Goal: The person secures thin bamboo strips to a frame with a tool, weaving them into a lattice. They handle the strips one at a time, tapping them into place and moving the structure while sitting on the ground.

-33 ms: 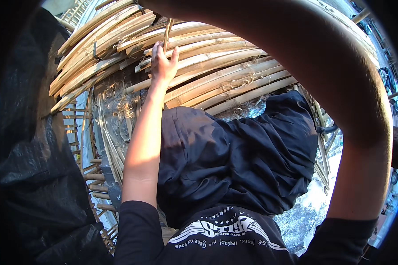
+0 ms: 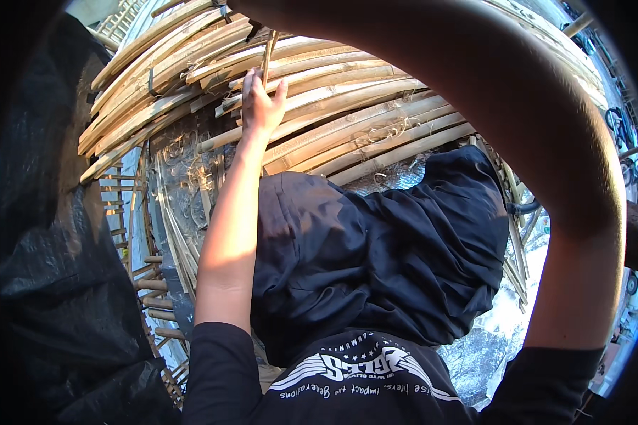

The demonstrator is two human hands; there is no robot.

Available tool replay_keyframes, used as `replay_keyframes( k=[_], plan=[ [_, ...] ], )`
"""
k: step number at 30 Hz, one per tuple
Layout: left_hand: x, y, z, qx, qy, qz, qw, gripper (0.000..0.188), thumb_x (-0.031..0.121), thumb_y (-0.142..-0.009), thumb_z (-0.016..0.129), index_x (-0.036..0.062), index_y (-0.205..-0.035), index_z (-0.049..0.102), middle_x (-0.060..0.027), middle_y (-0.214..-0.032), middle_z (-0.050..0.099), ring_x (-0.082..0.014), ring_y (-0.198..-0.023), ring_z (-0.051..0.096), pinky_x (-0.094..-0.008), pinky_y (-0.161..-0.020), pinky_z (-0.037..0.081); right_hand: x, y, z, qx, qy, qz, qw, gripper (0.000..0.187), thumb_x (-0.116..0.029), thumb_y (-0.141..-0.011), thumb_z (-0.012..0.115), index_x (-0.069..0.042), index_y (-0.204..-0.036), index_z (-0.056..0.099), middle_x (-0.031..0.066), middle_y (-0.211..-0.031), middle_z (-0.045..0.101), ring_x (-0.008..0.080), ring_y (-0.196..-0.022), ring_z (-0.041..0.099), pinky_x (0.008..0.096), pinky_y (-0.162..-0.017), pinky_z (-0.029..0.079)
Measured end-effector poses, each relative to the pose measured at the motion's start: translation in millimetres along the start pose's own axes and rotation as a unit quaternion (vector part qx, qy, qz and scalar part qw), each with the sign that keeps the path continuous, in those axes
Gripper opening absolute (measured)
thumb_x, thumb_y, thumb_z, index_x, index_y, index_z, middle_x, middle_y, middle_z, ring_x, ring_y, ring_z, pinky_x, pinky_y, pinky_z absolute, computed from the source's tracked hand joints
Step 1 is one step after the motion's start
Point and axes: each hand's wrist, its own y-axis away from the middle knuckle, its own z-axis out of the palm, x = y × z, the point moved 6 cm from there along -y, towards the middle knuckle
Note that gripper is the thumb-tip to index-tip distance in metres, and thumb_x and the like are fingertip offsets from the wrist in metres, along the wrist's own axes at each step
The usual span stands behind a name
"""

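Out in front of me, my left hand [image 2: 262, 110] holds a thin upright bamboo strip [image 2: 269, 57] between the thumb and fingers. My right arm bends in a wide arc across the top of the view. Only part of my right hand [image 2: 252, 8] shows at the top edge, near the strip's upper end, and its fingers are hidden. A small dark piece [image 2: 254, 30] sits just under it, too unclear to name. Beneath both hands lie long split bamboo slats [image 2: 354, 120], stacked side by side and running left to right.
Tied bundles of bamboo slats [image 2: 170, 67] lie at the far left. A black plastic sheet [image 2: 57, 269] hangs along the left side. Thin loose strips [image 2: 174, 234] and curly shavings [image 2: 397, 131] are scattered about. Silvery sheeting [image 2: 493, 347] covers the ground at right, beside my dark-clothed legs [image 2: 376, 241].
My right arm has shifted very slightly. My left hand and the bamboo strip look the same.
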Motion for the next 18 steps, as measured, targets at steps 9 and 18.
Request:
replay_keyframes(
  k=[9,18],
  plan=[
    [5.5,27.7,39.7,-0.052,-0.05,-0.041,0.997,0.03,0.013,-0.088,0.069,0.0064,-0.117,0.063,-0.0185,-0.14,0.054,-0.0407,-0.138,0.048,-0.0849,-0.105,0.024,23.5,87.9,81.0,0.027,-0.139,0.135,0.981,0.017,-0.016,-0.092,0.071,-0.006,-0.105,0.068,0.0099,-0.091,0.075,0.0289,-0.084,0.075,0.04,-0.065,0.058],
    [50.4,48.6,58.2,-0.102,-0.151,-0.036,0.983,0.038,0.013,-0.081,0.074,0.0073,-0.117,0.06,-0.0217,-0.146,0.04,-0.0437,-0.151,0.025,-0.087,-0.108,0.014,9.1,177.3,214.7,0.13,-0.24,0.245,0.93,0.011,-0.008,-0.092,0.061,-0.009,-0.103,0.06,0.0113,-0.092,0.069,0.0345,-0.073,0.074,0.0439,-0.059,0.059]
  ],
)
